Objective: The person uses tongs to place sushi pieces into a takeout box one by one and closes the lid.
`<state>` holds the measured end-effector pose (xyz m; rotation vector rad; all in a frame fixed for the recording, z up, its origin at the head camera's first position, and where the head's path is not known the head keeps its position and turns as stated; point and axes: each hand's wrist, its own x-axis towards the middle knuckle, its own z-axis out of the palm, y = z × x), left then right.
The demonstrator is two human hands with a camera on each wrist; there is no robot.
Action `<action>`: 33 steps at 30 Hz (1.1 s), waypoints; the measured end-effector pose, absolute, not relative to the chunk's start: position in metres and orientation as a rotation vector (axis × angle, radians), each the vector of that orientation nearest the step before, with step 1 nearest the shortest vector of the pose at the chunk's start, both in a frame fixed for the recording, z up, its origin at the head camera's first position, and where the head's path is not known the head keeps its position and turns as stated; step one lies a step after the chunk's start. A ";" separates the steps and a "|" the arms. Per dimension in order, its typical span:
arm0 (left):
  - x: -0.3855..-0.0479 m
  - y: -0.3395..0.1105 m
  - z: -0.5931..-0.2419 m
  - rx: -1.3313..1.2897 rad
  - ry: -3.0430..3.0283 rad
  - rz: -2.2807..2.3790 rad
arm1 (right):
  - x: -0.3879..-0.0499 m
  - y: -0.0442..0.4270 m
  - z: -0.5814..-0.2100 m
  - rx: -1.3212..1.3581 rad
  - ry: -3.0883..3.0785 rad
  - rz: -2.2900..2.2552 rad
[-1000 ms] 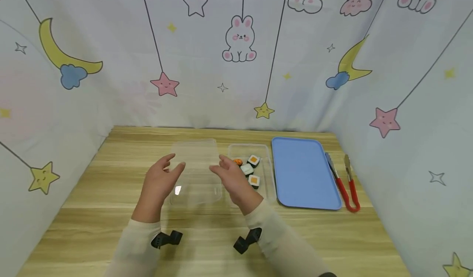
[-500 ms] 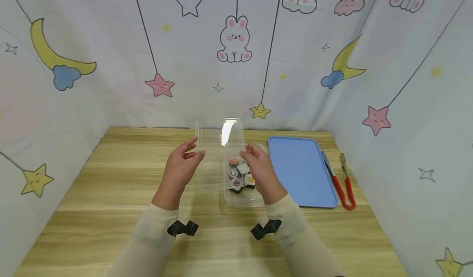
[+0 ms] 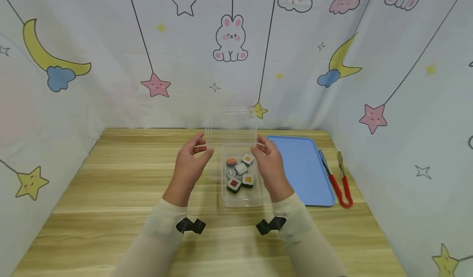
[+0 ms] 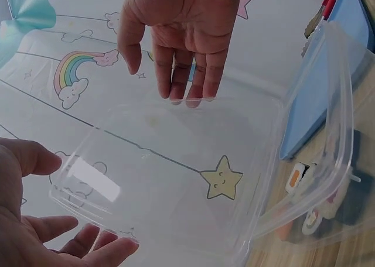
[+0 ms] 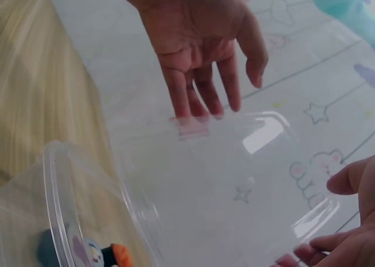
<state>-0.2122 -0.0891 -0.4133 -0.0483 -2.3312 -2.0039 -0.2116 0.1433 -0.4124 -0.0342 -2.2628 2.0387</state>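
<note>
A clear plastic lid (image 3: 232,129) is held up between my two hands, tilted steeply above the far part of a clear box (image 3: 242,202). My left hand (image 3: 189,168) grips the lid's left edge, thumb apart from the other fingers. At the opposite edge, my right hand (image 3: 272,166) holds it too. Both wrist views show fingertips at the lid's rim, and the lid (image 4: 176,161) standing apart from the open box. Inside the box lie several sushi pieces, including a roll with a dark red centre (image 3: 234,184) and an orange-topped piece (image 3: 231,162).
Right of the box lies a flat blue tray (image 3: 310,174), partly behind my right hand. Red-handled tongs (image 3: 343,191) rest along the tray's right side. The wooden table (image 3: 122,195) meets a patterned white curtain (image 3: 184,63) at the back and sides.
Both hands have moved right with the lid, from left of the box to above it. The lid has risen and tipped from nearly flat to steeply tilted.
</note>
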 end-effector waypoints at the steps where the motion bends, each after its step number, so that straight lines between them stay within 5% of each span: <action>1: -0.212 -0.088 -0.413 -0.056 -2.333 -1.998 | -0.212 0.144 -0.413 -0.025 -2.260 2.027; 33: -0.214 -0.077 -0.419 -0.263 -2.126 -2.045 | -0.215 0.160 -0.417 0.015 -1.898 2.219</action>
